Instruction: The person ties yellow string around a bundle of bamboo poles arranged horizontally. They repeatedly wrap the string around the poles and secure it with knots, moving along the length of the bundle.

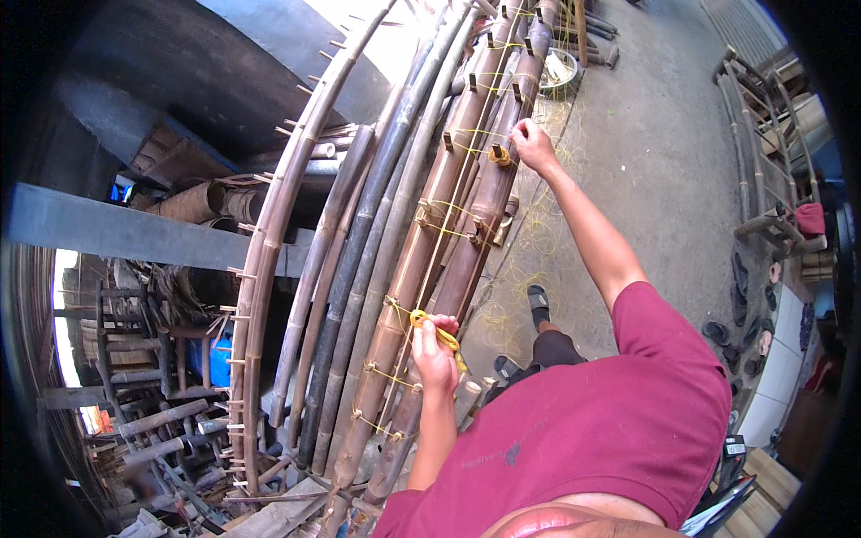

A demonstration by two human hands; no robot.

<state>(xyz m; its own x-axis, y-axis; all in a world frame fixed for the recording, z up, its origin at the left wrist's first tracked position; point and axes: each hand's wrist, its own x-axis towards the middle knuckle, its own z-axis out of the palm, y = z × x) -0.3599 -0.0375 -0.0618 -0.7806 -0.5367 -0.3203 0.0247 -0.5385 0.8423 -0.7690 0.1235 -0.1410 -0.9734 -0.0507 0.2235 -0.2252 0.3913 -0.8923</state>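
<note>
Your left hand (434,360) hides part of the yellow bundle (420,318) in its grip. Your right hand (534,148): too small to tell what, if anything, it pinches. Beyond both hands, two pegged poles (439,184) run off the upper edge. Past your right hand, the basin (574,76): contents too small to name.
</note>
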